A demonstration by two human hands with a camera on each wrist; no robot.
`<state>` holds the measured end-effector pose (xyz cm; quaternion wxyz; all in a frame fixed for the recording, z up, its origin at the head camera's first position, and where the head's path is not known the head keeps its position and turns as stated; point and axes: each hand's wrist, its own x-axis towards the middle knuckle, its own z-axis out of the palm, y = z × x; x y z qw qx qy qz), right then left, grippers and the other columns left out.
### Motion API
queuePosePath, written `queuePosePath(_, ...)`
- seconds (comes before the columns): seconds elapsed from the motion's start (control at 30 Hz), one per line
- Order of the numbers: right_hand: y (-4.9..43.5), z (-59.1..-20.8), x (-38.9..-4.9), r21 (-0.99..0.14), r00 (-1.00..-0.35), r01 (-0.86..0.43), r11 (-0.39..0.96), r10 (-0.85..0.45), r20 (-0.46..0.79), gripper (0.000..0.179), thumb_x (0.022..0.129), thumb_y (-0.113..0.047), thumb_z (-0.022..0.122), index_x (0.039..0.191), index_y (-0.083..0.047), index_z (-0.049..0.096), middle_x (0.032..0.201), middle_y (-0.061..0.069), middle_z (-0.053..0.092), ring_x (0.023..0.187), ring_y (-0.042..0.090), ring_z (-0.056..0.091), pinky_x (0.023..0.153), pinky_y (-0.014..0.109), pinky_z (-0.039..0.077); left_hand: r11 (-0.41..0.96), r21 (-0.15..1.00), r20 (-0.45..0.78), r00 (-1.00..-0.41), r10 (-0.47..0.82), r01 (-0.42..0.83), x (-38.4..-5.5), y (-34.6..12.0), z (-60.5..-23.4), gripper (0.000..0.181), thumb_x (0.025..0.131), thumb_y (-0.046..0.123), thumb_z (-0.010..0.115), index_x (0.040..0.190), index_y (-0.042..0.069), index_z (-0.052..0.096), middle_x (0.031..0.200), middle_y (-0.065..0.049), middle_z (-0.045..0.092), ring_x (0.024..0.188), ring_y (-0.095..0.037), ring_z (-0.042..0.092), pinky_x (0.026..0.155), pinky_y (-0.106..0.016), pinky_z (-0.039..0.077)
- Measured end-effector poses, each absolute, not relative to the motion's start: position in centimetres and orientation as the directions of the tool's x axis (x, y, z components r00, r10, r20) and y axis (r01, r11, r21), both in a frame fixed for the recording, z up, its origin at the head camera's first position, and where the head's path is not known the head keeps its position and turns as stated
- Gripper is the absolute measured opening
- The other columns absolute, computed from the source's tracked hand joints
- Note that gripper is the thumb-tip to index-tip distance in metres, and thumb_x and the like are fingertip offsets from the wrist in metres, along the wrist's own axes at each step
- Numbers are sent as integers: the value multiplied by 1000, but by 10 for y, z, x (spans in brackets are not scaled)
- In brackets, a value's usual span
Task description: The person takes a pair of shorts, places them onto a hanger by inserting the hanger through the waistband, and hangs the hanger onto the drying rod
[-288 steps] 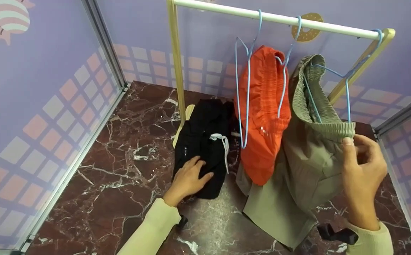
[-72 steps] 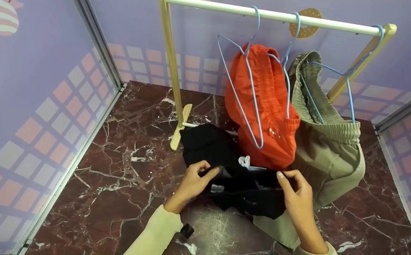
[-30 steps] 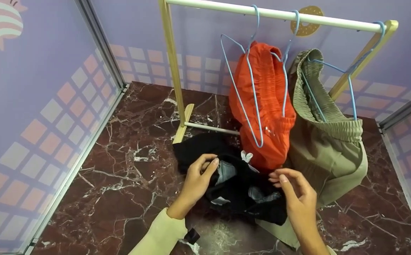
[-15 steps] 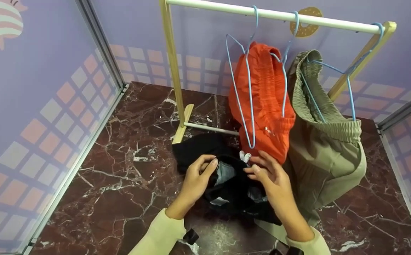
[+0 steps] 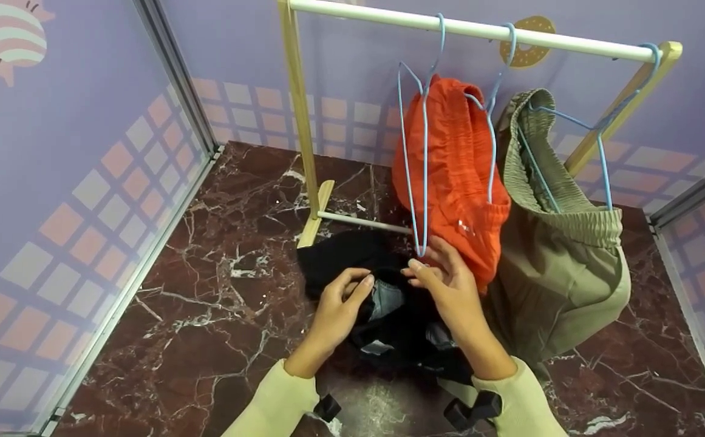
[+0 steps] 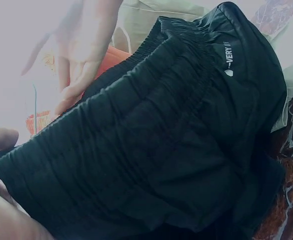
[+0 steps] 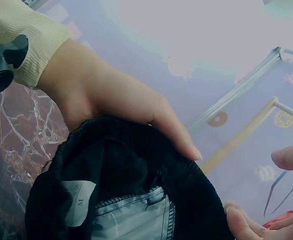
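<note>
Black shorts (image 5: 352, 249) with an elastic waistband (image 6: 111, 95) are held with the waist open toward the person, showing grey lining and a white tag (image 7: 79, 202) inside. My left hand (image 5: 341, 303) pinches the waistband's left side. White print (image 6: 230, 57) shows on the outside in the left wrist view. My right hand (image 5: 449, 282) is at the shorts' far edge, thumb and fingers apart, fingertips close to the waistband and the lower end of a bare blue hanger (image 5: 425, 176). In the right wrist view, its fingers (image 7: 241, 225) overlap the waistband edge.
A wooden rack with a white rail (image 5: 376, 17) stands behind. Orange shorts (image 5: 455, 158) and olive trousers (image 5: 565, 279) hang on blue hangers to the right. The floor is red-brown marble (image 5: 206, 340); purple patterned walls (image 5: 54, 152) enclose the space.
My left hand first rested on the flat black shorts, then gripped the waistband. My right hand left the olive trousers, held the waistband, then moved left and up toward the bare hanger, which turned.
</note>
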<state>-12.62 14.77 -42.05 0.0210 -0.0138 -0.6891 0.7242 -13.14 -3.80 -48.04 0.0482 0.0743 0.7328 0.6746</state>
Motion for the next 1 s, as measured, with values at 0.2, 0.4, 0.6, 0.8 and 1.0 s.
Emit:
queuePosePath(0.2, 143, -417, -135, -999, -999, 12, -52, 49, -14, 61, 91, -4, 62, 144, 2, 33, 131, 24, 51, 89, 20, 69, 79, 30, 56, 82, 996, 29, -984, 176, 44, -132, -39, -480, 31, 99, 29, 55, 119, 7, 62, 115, -13, 67, 97, -21, 64, 82, -28, 47)
queuePosePath(0.4, 138, -414, -141, -998, -999, 14, -55, 48, -17, 61, 91, -5, 62, 145, 0, 33, 130, 21, 55, 88, 17, 69, 78, 28, 56, 91, 995, 25, -984, 175, 42, -132, -38, -479, 33, 99, 29, 55, 119, 5, 61, 111, -13, 69, 91, -17, 62, 80, -28, 47)
queuePosePath(0.6, 137, -411, -147, -999, -998, 14, -45, 53, -16, 58, 93, -4, 59, 145, 0, 34, 129, 19, 56, 84, 11, 69, 72, 24, 54, 91, 995, 18, -985, 173, 35, -132, -38, -479, 34, 99, 30, 55, 120, 4, 61, 111, -13, 69, 92, -18, 63, 80, -29, 48)
queuePosePath(0.8, 136, -407, -152, -998, -997, 50, -47, 55, -53, 50, 95, -4, 54, 142, -6, 39, 127, 16, 57, 80, 12, 68, 60, 22, 48, 100, 995, 15, -985, 169, 32, -133, -40, -481, 32, 99, 32, 55, 118, 7, 62, 111, -12, 68, 93, -19, 63, 81, -30, 48)
queuePosePath(1.0, 134, -402, -157, -997, -997, 47, -69, 58, -51, 50, 95, -5, 54, 142, -3, 38, 128, 17, 57, 82, 10, 69, 64, 22, 53, 107, 994, 11, -985, 171, 30, -132, -41, -482, 32, 98, 33, 55, 118, 9, 63, 112, -11, 67, 89, -16, 61, 79, -29, 46)
